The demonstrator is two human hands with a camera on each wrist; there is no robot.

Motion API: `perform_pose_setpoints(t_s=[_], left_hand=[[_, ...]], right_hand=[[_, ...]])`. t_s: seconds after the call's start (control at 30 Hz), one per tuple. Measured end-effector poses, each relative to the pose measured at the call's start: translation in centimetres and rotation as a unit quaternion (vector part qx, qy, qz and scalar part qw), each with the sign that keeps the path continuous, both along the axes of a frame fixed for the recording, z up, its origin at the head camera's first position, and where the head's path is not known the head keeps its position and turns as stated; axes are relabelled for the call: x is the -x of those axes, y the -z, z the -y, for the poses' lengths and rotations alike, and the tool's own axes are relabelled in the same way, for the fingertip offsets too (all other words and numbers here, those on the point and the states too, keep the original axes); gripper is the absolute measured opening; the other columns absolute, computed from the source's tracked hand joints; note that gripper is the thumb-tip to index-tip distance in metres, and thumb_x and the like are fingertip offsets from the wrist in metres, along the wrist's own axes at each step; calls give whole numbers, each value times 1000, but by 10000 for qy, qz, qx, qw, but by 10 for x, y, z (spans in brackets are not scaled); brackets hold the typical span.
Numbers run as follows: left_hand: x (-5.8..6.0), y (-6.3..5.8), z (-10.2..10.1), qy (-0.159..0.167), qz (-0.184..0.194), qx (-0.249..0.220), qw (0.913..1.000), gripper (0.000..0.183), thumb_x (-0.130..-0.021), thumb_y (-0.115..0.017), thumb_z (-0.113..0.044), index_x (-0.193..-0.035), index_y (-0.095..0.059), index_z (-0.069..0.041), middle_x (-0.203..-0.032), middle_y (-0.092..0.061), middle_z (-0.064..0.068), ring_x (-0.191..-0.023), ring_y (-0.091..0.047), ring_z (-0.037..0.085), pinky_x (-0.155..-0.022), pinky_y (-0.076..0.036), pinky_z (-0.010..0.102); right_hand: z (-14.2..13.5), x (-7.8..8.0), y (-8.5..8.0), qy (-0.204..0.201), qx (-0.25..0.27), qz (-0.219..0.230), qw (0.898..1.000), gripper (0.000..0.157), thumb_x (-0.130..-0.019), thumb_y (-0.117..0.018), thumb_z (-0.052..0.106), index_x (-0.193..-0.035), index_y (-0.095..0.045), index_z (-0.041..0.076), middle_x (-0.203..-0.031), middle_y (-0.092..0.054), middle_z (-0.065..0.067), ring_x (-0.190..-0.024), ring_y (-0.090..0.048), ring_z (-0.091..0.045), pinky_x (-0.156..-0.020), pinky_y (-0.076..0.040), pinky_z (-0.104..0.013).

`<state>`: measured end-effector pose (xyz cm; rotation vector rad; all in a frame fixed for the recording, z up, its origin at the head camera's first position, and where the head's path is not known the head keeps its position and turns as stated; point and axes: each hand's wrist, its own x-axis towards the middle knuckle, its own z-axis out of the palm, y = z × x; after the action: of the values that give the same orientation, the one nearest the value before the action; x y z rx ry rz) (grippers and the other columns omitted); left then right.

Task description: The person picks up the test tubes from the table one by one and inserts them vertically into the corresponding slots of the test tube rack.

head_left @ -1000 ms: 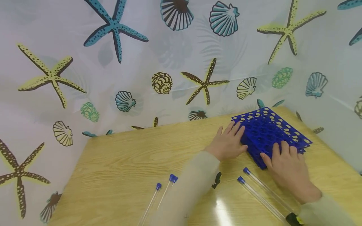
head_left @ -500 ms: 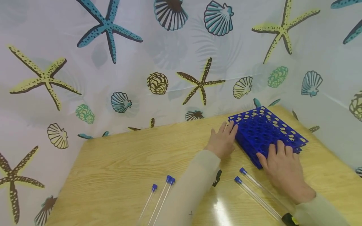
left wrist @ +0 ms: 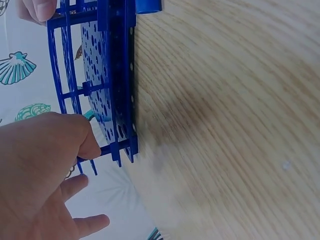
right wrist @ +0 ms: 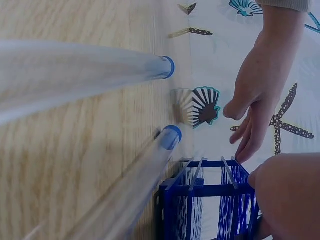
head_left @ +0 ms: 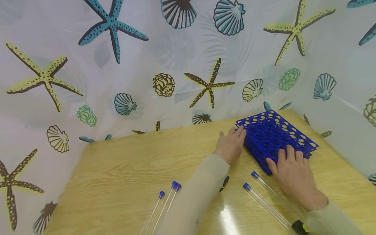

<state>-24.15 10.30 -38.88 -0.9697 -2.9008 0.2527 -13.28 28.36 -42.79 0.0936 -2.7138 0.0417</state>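
Observation:
Both hands are at a blue plastic test tube rack (head_left: 268, 137), whose perforated tiers show from the side in the left wrist view. My left hand (head_left: 230, 147) holds the rack's left end; in the left wrist view one digit bends at its corner while other fingers stick out past it. My right hand (head_left: 296, 176) grips the near right end, fingers over the top and thumb at the near side. Two clear test tubes with blue caps (head_left: 265, 204) lie just in front of the rack, and the nearest one (right wrist: 125, 195) looms close in the right wrist view.
More blue-capped tubes (head_left: 164, 205) lie at the front left, partly behind the left sleeve (head_left: 202, 189). A black object (head_left: 224, 183) shows beside that sleeve. The wooden table (head_left: 132, 156) meets a wall cloth (head_left: 176, 58) with shells and starfish.
The left hand's fingers have drawn in from a flatter spread at the rack's left edge. The right hand keeps its place on the rack. The head view has shifted slightly.

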Motion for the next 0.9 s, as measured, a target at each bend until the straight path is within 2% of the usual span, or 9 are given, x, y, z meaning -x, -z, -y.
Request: perform_pose_setpoints(t_s=[0.13,0.47,0.63,0.9], left_hand=[[0,-1,6,-11,8,54,10000,49,-107,-39,-29,-155,-29,-21,-163,-27,-6,-143,-40,15,-112,-41,45],[-1,-4,18,-112,39,166,9998,48,-108,-38,-32,-153,-29,-21,-162,-31,-6,-138,-46,14,-111,-43,42],[-2,-5,25,-51,-186,191,9996,52,-107,-41,-32,-156,-29,-22,-157,-38,-5,-133,-51,15,-103,-49,39],[-4,-10,36,75,-543,465,9974,45,-104,-48,-34,-147,-44,-20,-143,-48,-4,-122,-55,15,-93,-54,34]], right_hand=[[2,2,-1,-42,27,169,9998,57,-100,-55,34,-120,-48,-19,-127,-45,-43,-106,-46,-62,-80,-42,-68],[7,5,-3,-123,117,422,9990,56,-102,-51,34,-123,-48,-18,-131,-44,-42,-111,-42,-61,-86,-39,-69],[10,6,-5,-142,130,499,9986,57,-102,-50,35,-124,-49,-17,-133,-44,-42,-113,-43,-60,-89,-39,-70],[14,8,-6,-243,55,496,9985,56,-100,-52,33,-124,-51,-17,-134,-45,-42,-116,-45,-58,-96,-38,-67]])
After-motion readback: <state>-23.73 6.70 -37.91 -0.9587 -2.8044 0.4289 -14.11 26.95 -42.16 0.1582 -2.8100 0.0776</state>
